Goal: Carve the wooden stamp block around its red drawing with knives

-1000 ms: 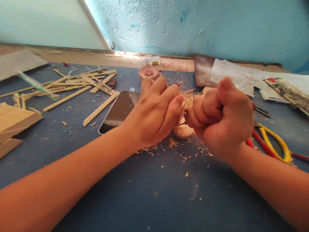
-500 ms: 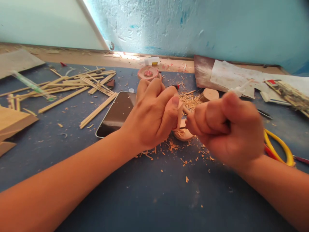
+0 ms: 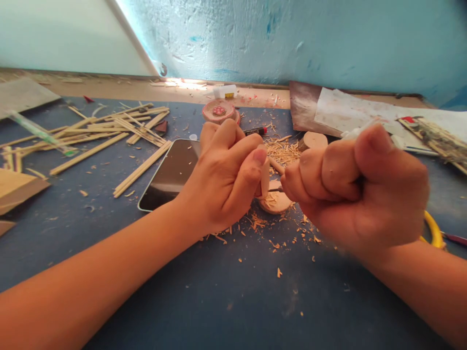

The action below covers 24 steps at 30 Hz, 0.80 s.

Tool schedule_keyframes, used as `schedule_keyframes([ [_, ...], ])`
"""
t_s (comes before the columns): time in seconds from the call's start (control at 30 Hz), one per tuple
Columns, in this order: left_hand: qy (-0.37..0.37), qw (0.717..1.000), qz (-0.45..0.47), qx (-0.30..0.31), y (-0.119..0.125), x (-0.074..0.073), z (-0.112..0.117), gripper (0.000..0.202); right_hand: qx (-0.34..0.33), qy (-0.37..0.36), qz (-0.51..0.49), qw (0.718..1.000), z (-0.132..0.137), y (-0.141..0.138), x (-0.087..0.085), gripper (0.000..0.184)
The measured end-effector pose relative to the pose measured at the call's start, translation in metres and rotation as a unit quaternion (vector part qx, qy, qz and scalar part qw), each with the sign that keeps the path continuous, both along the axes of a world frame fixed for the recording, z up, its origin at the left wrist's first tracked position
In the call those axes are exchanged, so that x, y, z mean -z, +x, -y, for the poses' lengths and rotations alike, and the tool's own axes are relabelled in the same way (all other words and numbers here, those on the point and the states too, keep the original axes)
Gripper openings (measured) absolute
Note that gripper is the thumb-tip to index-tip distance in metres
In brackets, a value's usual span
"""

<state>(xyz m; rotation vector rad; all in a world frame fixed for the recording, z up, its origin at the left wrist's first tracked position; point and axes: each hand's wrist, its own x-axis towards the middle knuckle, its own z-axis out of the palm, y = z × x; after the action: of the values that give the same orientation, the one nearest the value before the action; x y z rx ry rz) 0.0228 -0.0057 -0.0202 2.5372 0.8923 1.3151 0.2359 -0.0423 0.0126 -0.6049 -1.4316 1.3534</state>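
Note:
My left hand (image 3: pixel 226 180) is closed round a small pale wood piece (image 3: pixel 265 180), whose edge shows past the thumb; the fingers hide the rest. Facing it, my right hand (image 3: pixel 357 189) is clenched in a fist on a thin carving tool (image 3: pixel 280 189). Only the tool's slender dark shaft shows, pointing left at the wood piece; its handle is hidden in the fist. Below the tool lies a round wooden disc (image 3: pixel 277 204) with curled shavings on it. More wood shavings (image 3: pixel 284 151) are heaped behind the hands.
A phone (image 3: pixel 170 170) lies beside my left wrist. Thin wooden sticks (image 3: pixel 142 167) are scattered left. At the back are a carved round piece (image 3: pixel 219 112), a marker (image 3: pixel 256 131), a wood round (image 3: pixel 314 141) and sandpaper (image 3: pixel 306 107). A yellow loop handle (image 3: pixel 435 231) lies right.
My right fist has moved right and turned a little, and more of the tool's shaft shows. The left hand keeps its hold. The view has shifted slightly.

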Motion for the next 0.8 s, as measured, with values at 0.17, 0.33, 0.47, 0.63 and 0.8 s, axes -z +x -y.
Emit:
schedule_keyframes([
  [0.17, 0.027, 1.000, -0.002, -0.011, 0.002, 0.003, 0.000, 0.043, -0.007, 0.021, -0.047, 0.999, -0.001, -0.002, 0.009, 0.066],
  [0.33, 0.029, 0.999, -0.007, -0.017, 0.002, 0.004, 0.000, 0.043, -0.003, 0.030, -0.061, 0.998, -0.005, -0.005, 0.019, 0.064],
  [0.47, 0.023, 0.999, -0.023, -0.022, 0.001, 0.001, 0.001, 0.045, 0.021, 0.056, -0.069, 0.996, -0.010, -0.012, 0.020, 0.063],
  [0.63, 0.003, 0.999, -0.027, -0.018, 0.001, -0.003, 0.003, 0.043, 0.081, 0.036, -0.091, 0.992, -0.011, -0.028, 0.018, 0.064],
  [0.8, -0.012, 0.999, -0.041, -0.016, 0.001, -0.002, 0.001, 0.051, 0.136, 0.030, -0.098, 0.985, -0.007, -0.040, 0.023, 0.067],
])
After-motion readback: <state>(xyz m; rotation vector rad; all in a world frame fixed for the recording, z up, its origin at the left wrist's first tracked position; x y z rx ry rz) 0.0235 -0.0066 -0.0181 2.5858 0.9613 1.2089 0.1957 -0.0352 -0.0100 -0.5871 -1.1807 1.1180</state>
